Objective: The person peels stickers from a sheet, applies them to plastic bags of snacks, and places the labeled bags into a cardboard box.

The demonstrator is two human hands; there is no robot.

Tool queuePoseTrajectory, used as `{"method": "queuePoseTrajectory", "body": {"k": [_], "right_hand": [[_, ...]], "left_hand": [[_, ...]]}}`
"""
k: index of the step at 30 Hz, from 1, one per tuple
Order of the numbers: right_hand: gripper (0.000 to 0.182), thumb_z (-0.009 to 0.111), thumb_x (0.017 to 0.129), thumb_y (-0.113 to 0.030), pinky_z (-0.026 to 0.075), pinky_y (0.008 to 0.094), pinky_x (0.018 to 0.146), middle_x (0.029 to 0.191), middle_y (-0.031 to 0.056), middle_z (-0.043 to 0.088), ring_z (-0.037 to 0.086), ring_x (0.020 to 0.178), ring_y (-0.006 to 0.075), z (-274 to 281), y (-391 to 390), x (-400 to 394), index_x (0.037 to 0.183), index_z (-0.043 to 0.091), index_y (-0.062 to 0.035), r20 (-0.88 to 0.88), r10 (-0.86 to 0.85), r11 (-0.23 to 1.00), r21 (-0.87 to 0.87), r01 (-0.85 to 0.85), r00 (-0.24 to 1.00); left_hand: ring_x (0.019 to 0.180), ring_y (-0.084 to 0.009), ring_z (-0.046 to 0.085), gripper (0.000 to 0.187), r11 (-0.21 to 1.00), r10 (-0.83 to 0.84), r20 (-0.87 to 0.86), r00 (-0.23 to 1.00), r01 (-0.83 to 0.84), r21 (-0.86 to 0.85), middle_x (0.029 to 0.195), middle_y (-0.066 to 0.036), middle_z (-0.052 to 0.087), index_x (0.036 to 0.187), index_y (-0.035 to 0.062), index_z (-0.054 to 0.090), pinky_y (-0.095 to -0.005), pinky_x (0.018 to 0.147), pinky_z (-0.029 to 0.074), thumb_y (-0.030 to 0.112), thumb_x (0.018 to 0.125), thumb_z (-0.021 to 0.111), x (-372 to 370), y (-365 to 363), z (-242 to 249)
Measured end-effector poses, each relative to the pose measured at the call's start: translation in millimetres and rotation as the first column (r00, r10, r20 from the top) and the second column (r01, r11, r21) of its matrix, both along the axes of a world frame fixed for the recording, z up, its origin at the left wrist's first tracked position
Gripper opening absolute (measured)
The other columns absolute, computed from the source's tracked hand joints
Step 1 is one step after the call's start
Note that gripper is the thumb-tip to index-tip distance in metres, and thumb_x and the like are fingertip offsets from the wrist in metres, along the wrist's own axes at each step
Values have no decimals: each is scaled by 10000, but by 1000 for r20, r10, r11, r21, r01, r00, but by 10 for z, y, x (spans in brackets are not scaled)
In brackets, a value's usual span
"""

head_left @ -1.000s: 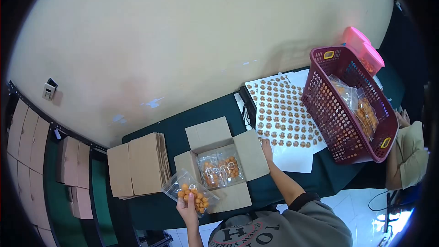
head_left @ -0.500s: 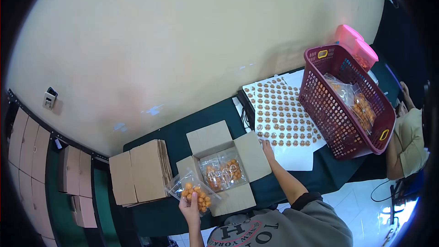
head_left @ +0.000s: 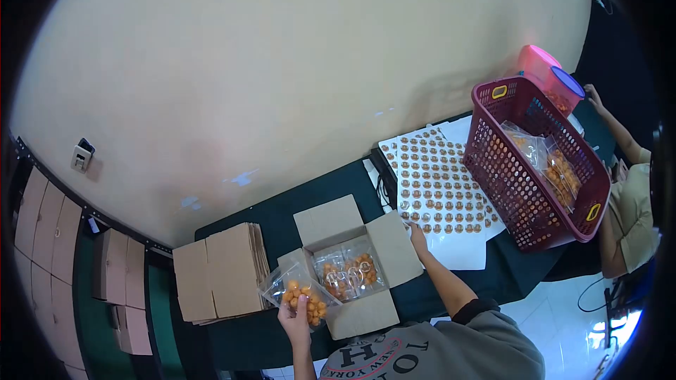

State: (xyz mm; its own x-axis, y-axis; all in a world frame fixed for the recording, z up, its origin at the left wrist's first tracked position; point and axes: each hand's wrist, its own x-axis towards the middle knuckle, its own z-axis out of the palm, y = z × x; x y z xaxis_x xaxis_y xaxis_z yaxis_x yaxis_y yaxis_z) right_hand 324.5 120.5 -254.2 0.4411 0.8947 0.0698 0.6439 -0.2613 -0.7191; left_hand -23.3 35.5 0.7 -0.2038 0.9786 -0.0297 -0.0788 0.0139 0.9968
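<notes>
My left hand [head_left: 296,320] grips a clear plastic bag of round orange snacks [head_left: 308,301] over the left front side of an open cardboard box [head_left: 394,247]. Inside the box lie clear bags of the same snacks [head_left: 345,272]. My right hand [head_left: 417,236] is by the box's right flap, at the lower left edge of a sheet of round stickers [head_left: 440,183]; its fingertips are bent, and what they hold, if anything, is too small to make out.
Flattened cardboard boxes [head_left: 218,274] are stacked at the left. A maroon basket [head_left: 517,169] with snack bags stands at the right, pink containers [head_left: 541,63] behind it. A co-worker's arm [head_left: 620,127] is at the far right. Shelves of boxes [head_left: 53,239] stand far left.
The co-worker's hand has moved up to the containers, where a blue lid now shows on one. The view has shifted slightly. My left hand still holds the bag.
</notes>
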Motion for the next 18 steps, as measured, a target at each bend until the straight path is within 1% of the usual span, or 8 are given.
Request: {"method": "queuePoseTrajectory", "body": {"k": [3,5,6,8,9,11,14,18], "right_hand": [[355,566,752,-165,428,412,789,1100,183,476,494,971,368,126,-34,-27,1076,458,-68,-30,-38,998,-49,37,999],[342,580,746,-183,431,418,770,1073,173,479,493,966,361,-91,-8,30,1049,466,-72,69,59,998,-26,-57,996],[342,580,746,-183,431,418,770,1073,173,479,493,966,361,-193,4,24,1049,466,-72,71,60,998,-24,-59,996],[326,588,742,-195,434,424,750,1042,167,479,504,936,352,-332,43,2,1019,471,-69,122,-47,999,-4,48,991],[326,588,742,-195,434,424,750,1042,167,479,504,936,352,-212,19,-36,1019,471,-69,122,-44,999,-2,45,992],[365,570,753,-179,443,414,718,994,170,484,520,888,340,112,-102,-156,1084,461,-71,82,-69,981,184,53,994],[413,552,764,-151,448,392,697,945,169,483,529,854,327,39,-136,-168,1155,444,-76,176,-72,992,114,53,982],[439,540,766,-118,449,382,683,919,167,481,527,849,324,-57,-152,-148,1192,437,-85,147,-53,995,87,40,988]], "left_hand": [[770,-98,553,207,1000,-1,-10,1000,1,12,865,-54,579,985,-24,525,-228,687,448,103,828,568,-22,7,-54],[771,-100,556,206,1000,-1,-6,1000,1,16,868,-55,580,983,-24,526,-228,685,450,105,829,568,-20,12,-49],[770,-102,558,205,1000,5,-5,1000,-5,13,869,-57,581,980,-25,526,-230,684,451,107,828,569,-16,11,-30],[769,-103,560,205,1000,13,-2,1000,-13,14,870,-59,582,977,-25,526,-232,683,453,108,828,570,-10,29,-14],[769,-104,560,204,1000,23,1,1000,-23,17,870,-59,581,975,-26,526,-233,685,454,109,828,570,-17,33,-17],[769,-104,560,203,999,36,3,999,-36,17,870,-60,581,974,-26,526,-234,686,455,109,828,570,-44,35,-16],[768,-102,557,204,998,56,5,998,-56,12,874,-60,581,972,-28,525,-235,688,457,109,828,570,-69,56,-29],[772,-97,549,209,997,75,12,997,-75,23,884,-58,576,981,-31,523,-233,684,455,105,828,569,-83,58,-67]]}}
